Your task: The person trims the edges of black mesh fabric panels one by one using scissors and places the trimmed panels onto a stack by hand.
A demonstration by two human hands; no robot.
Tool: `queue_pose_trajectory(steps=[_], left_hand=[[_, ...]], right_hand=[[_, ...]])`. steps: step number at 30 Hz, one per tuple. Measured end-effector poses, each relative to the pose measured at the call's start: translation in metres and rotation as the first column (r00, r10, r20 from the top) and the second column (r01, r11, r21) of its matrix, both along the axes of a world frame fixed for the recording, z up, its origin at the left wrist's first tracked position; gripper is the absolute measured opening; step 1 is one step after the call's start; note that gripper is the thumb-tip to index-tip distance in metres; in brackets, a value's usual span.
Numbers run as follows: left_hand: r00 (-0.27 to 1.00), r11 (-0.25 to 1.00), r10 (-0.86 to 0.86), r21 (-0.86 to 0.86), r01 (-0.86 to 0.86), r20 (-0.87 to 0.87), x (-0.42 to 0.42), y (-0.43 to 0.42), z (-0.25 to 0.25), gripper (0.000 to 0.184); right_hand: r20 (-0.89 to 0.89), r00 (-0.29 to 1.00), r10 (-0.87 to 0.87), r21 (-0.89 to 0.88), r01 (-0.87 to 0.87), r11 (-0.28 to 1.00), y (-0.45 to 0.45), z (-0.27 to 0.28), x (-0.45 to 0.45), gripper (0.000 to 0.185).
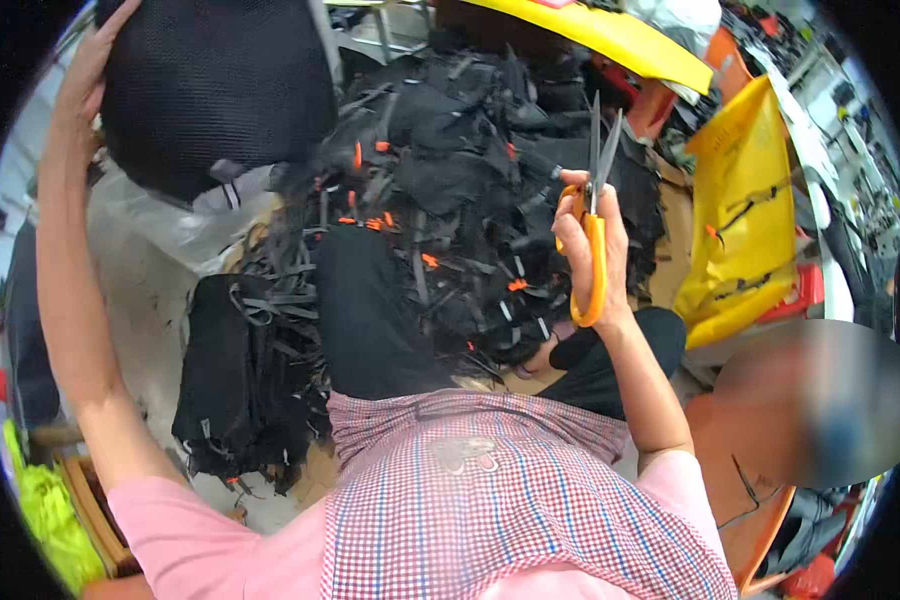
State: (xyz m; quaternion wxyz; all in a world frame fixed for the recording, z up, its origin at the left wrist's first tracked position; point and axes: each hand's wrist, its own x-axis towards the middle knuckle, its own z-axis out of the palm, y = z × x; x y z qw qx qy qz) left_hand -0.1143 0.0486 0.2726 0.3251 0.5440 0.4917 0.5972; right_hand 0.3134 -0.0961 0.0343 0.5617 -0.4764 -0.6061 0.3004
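In my right hand (602,245) is a pair of scissors (597,265) with orange-yellow handles. The blades point up and away from me, slightly apart. My left arm reaches far forward, and my left hand (92,65) grips the left edge of a large black mesh piece (220,90); some fingers are hidden at its edge. A grey strap-like part (238,190) shows at the mesh piece's lower end. Between the hands and around my legs lies a heap of black fabric pieces (440,130) with grey straps and small orange parts.
Clear plastic sheeting (175,225) lies below the mesh piece. A black bundle with straps (220,370) sits left of my leg. Yellow panels (745,210) stand at the right. An orange chair (715,440) and a blurred area are at lower right.
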Motion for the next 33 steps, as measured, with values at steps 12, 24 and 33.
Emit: queue_pose_trajectory(steps=[12, 24, 33], left_hand=[[0.367, 0.789, 0.483, 0.577, 0.211, -0.795, -0.030, -0.108, -0.053, 0.048], [0.855, 0.918, 0.371, 0.279, -0.280, -0.363, -0.082, -0.139, -0.081, 0.053], [0.960, 0.964, 0.263, -0.017, -0.266, -0.093, -0.079, -0.214, -0.085, 0.059]], right_hand=[[-0.095, 0.921, 0.377, 0.287, -0.338, 0.896, 0.087, 0.049, -0.078, 0.071], [-0.331, 0.446, 0.832, 0.260, -0.804, 0.534, 0.091, 0.034, -0.200, 0.046], [-0.058, 0.548, 0.835, 0.363, -0.767, 0.529, 0.098, 0.090, -0.197, 0.049]])
